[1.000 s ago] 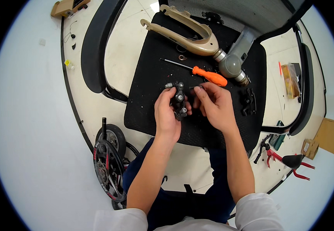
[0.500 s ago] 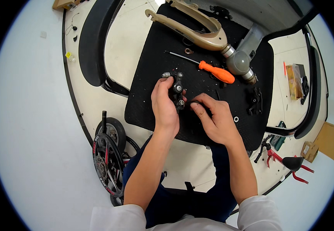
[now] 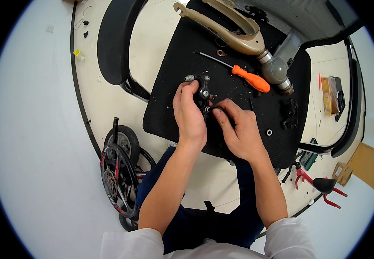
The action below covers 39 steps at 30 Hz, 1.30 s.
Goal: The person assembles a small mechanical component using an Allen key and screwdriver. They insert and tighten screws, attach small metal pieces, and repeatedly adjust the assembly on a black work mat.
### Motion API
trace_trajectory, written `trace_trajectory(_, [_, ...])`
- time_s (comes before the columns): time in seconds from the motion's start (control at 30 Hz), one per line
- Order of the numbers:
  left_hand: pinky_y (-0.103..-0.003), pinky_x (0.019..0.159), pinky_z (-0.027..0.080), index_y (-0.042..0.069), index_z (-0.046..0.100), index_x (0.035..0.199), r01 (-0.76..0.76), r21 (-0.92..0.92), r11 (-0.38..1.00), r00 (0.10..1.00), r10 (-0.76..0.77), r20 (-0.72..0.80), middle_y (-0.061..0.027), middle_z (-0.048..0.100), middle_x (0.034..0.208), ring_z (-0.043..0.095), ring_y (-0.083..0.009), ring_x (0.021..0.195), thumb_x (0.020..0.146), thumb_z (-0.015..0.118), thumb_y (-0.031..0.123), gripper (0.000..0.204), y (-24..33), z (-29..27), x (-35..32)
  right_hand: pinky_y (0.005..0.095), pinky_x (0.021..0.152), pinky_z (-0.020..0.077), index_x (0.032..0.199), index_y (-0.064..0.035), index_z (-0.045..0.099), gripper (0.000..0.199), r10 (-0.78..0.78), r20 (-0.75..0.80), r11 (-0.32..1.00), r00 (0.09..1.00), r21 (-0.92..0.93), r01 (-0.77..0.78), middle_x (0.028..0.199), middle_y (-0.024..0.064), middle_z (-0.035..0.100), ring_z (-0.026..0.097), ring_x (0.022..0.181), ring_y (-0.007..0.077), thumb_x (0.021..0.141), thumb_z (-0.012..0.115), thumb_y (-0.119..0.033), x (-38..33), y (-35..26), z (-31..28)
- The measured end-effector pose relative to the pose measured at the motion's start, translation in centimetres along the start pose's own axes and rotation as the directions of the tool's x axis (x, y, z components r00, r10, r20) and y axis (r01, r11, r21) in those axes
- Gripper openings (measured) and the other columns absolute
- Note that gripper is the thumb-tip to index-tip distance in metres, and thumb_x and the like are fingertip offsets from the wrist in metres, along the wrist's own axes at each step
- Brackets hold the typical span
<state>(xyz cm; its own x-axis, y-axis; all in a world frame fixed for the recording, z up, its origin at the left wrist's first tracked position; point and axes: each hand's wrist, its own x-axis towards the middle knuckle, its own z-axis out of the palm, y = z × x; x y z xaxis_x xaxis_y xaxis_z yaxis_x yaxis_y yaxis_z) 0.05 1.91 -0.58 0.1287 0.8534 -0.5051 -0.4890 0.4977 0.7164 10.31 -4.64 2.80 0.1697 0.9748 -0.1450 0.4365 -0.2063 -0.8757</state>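
My left hand is closed round a black bicycle brake caliper with silver bolts, held upright over the black chair seat. My right hand is closed in a pinch, thumb against forefinger, at the caliper's lower end. Something small and dark shows at those fingertips, too hidden to name. Beyond the hands lies a screwdriver with an orange handle, its shaft pointing to the far left. A second black caliper-like part rests on the seat's right side. Nearer my right hand is a silver nut.
A beige fork with a grey joint lies across the seat's far part, beside a brass-coloured ring. Armrests flank the seat. Wheels and a chainring stand at left; a red frame piece lies at right.
The view has shifted slightly, so the seat and its things appear further right. My left hand still grips the caliper, and my right fingertips remain beside its lower end.
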Motion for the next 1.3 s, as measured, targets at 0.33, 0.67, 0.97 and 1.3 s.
trace_trajectory(0.33, [-0.028, 0.060, 0.047, 0.005, 0.053, 0.094, -0.113, 0.028, 0.993, 0.981, 0.117, -0.158, -0.0053, 0.054, 0.072, 0.053, -0.0142, 0.063, 0.096, 0.048, 0.024, 0.020, -0.3, 0.1, 0.0, 0.0405, 0.053, 0.0465, 0.097, -0.0004, 0.057, 0.010, 0.120, -0.109, 0.992, 0.987, 0.046, -0.116, 0.070, 0.0229, 0.060, 0.063, 0.063, 0.0405, 0.096, 0.055, -0.010, -0.2, -1.0, 2.7])
trace_trajectory(0.67, [-0.028, 0.063, 0.046, 0.006, 0.055, 0.095, -0.107, 0.003, 0.994, 0.986, 0.107, -0.131, -0.0034, 0.054, 0.074, 0.055, -0.0126, 0.070, 0.096, 0.050, 0.024, 0.019, 0.3, -0.2, -0.1, 0.0437, 0.054, 0.0473, 0.102, 0.0003, 0.054, 0.011, -0.112, -0.096, 0.990, 0.989, -0.092, 0.103, 0.074, 0.0218, 0.063, 0.064, 0.066, 0.0385, 0.093, 0.057, -0.005, 0.2, -0.2, 2.8])
trace_trajectory(0.97, [-0.028, 0.062, 0.046, 0.007, 0.058, 0.092, 0.165, 0.109, 0.980, 0.985, -0.170, 0.037, -0.0035, 0.058, 0.074, 0.056, -0.0120, 0.065, 0.095, 0.054, 0.024, 0.018, 1.6, -1.2, 0.2, 0.0417, 0.057, 0.0493, 0.098, 0.0008, 0.060, 0.012, -0.306, 0.068, 0.924, 0.950, -0.220, 0.313, 0.073, 0.0185, 0.062, 0.062, 0.063, 0.0360, 0.088, 0.062, -0.005, 0.1, 1.5, 1.4])
trace_trajectory(1.3, [-0.027, 0.064, 0.046, 0.006, 0.053, 0.095, -0.017, 0.050, 0.999, 0.999, 0.015, 0.044, -0.0052, 0.056, 0.076, 0.054, -0.0126, 0.066, 0.097, 0.049, 0.024, 0.019, 1.0, -0.1, -0.1, 0.0393, 0.051, 0.0419, 0.091, 0.0030, 0.056, 0.024, 0.065, 0.106, 0.992, 0.992, 0.098, -0.075, 0.058, 0.0157, 0.053, 0.056, 0.052, 0.0322, 0.100, 0.047, -0.017, 0.0, -0.3, 1.0])
